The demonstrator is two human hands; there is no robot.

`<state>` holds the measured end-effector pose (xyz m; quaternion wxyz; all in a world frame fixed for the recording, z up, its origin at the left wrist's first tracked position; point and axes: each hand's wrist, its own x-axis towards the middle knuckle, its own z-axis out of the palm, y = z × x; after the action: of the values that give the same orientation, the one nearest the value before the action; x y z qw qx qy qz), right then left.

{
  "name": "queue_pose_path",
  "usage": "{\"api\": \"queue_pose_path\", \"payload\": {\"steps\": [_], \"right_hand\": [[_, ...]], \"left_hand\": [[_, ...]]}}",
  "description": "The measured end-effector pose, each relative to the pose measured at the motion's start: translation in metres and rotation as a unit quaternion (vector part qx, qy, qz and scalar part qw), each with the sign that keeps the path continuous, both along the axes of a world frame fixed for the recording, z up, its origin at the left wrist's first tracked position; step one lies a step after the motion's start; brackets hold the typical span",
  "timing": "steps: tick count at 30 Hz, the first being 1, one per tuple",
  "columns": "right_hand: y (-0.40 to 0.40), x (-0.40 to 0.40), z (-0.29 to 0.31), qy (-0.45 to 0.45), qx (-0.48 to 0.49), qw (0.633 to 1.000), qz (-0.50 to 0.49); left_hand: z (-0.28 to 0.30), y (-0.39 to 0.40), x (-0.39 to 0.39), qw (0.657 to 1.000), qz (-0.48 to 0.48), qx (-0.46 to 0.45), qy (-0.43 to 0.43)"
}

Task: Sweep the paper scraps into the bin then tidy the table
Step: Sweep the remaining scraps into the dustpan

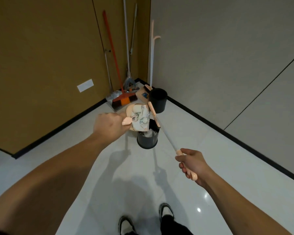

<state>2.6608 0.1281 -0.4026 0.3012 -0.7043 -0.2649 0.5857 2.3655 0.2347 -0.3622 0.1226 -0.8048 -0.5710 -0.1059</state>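
Mustard-brown panelling (41, 48) filled the left side of the room, with a pale label (85, 85) stuck low on it. In the corner where it met the grey wall (227, 48), an orange-handled broom (124, 99) leaned beside two metal poles (128, 39) and a grey dustpan (115, 96) on the floor.

The left hand (109, 127) was closed around the peach handle of a small dustpan (131, 111), held tilted above a black bin (147, 140). Crumpled paper scraps (141, 117), white with bluish marks, lay piled in the pan, and more white paper showed inside the bin's mouth just below the pan's lower edge.

A long brush (154, 113) with a peach head and a thin white shaft ran diagonally from the pan's right edge down to the right hand (193, 164). That hand was clamped on the brush's peach grip, fingers wrapped round it, the grip's end poking out beneath the palm. The brush head sat just beside the scraps, against the pan's right side.

Behind the brush head stood a second black bin (158, 100), near the corner. Beside it a white pole with a peach hook (152, 53) leaned on the grey wall.

The glossy white floor (202, 141) carried shadows of both arms. At the bottom, two dark-and-white shoes (166, 212) were visible.
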Motion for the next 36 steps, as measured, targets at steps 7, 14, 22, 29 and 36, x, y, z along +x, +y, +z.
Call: {"api": "queue_pose_path", "payload": {"steps": [7,14,22,29,36], "right_hand": [[0.029,0.022,-0.005,-0.008,-0.011,1.000,0.014],[0.037,0.038,-0.014,-0.001,-0.023,1.000,0.016],[0.040,0.047,-0.019,-0.011,-0.020,1.000,0.010],[0.041,0.050,-0.017,-0.008,-0.014,1.000,-0.003],[0.040,0.050,-0.014,-0.004,-0.008,1.000,-0.005]], "left_hand": [[-0.010,0.028,0.012,1.000,-0.027,-0.002,0.011],[-0.009,0.037,0.026,0.999,-0.011,-0.017,0.039],[-0.010,0.039,0.029,0.997,-0.056,-0.021,0.046],[-0.011,0.043,0.034,0.990,-0.095,-0.024,0.097],[-0.010,0.047,0.038,0.986,-0.129,-0.021,0.100]]}}
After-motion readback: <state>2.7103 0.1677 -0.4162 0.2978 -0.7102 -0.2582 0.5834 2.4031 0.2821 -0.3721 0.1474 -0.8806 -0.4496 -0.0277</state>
